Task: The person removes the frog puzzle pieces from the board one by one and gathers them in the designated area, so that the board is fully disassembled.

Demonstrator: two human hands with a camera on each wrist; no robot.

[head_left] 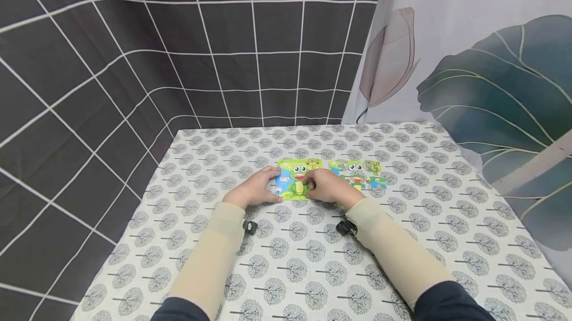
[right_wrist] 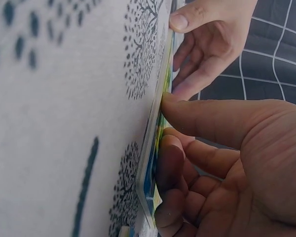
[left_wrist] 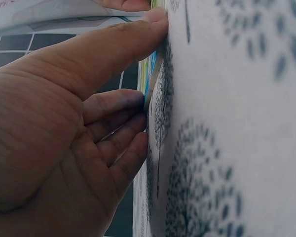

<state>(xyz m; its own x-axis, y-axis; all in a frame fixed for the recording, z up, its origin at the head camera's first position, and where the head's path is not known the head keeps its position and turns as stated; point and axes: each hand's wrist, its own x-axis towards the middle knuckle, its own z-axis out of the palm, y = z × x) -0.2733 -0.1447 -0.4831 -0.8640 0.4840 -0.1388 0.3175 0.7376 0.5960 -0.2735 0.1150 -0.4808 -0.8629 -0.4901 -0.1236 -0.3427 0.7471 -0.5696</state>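
A frog puzzle board (head_left: 286,189) lies flat on the tablecloth in front of me. My left hand (head_left: 256,187) holds it by its left side, thumb at the near corner and fingers along the edge, as the left wrist view shows. Over its right half, my right hand (head_left: 328,186) has curled fingers, with thumb and fingertips pinching right at the picture surface. The right wrist view shows the board's thin edge (right_wrist: 145,180) beside these fingertips; the puzzle piece between them is mostly hidden.
Right of the board lie several loose frog puzzle pieces (head_left: 356,167), partly behind my right hand. One blue-green piece (head_left: 378,182) is at their right end. A tree-patterned cloth (head_left: 295,261) covers the table; a dark grid curtain (head_left: 232,73) hangs behind it.
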